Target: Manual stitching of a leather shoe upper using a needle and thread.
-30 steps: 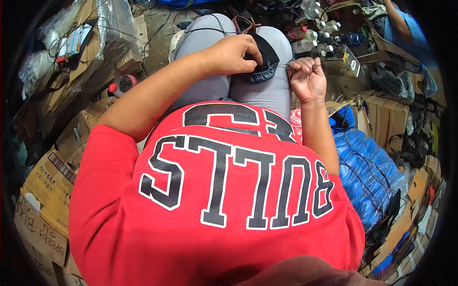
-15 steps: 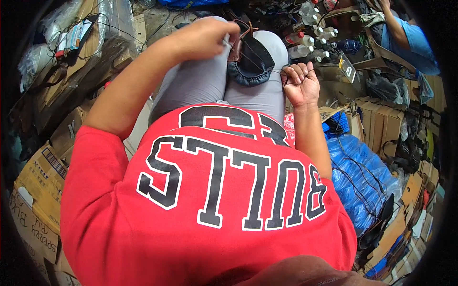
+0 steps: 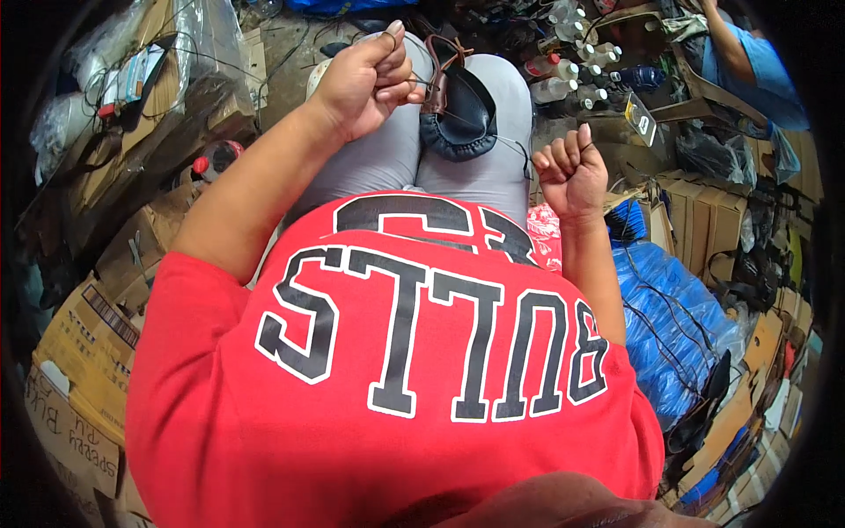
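A black and brown leather shoe [image 3: 459, 132] rests toe toward me on my grey-trousered knees. Its toe edge is puckered, and brown laces stick up at its far end. Left of the shoe, my left hand [image 3: 370, 85] is raised in a fist with dark thread running from it to the shoe. My right hand [image 3: 574, 174], also closed, is to the right of the toe. A thin thread [image 3: 513, 143] runs from the toe's right side toward that hand. Whether a needle is in either hand cannot be seen.
Several plastic bottles [image 3: 556, 90] stand beyond my right knee. Another person's arm in a blue sleeve [image 3: 761, 70] is at the far right. A blue plastic-wrapped bundle [image 3: 673, 326] and cardboard boxes [image 3: 695, 207] lie to my right; more cardboard [image 3: 88, 343] is at left.
My left hand has drawn back leftward from beside the shoe into a raised fist. My right hand has shifted right and slightly nearer to me. The shoe stays on my lap.
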